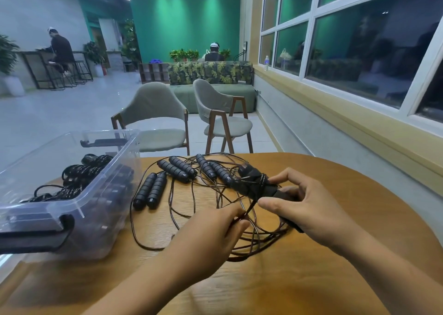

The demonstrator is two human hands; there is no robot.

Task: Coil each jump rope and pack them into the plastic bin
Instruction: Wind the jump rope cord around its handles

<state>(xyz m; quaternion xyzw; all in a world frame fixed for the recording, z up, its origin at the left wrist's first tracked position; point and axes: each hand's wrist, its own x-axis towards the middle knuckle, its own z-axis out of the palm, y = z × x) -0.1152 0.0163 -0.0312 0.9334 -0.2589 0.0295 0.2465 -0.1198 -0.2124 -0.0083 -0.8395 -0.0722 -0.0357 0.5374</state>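
Our right hand [309, 207] grips the jump-rope handles [254, 183], their long axis slanting far-left; our left hand [211, 231] pinches the cord [250, 208] just below them. The plastic bin [100, 219] stands left, nearer that hand.

bin [72, 202] left, loose ropes [191, 195] right

No text, brand or number could be read anywhere; the label on the water bottle [266, 63] on the windowsill [335, 108] was too small to make out
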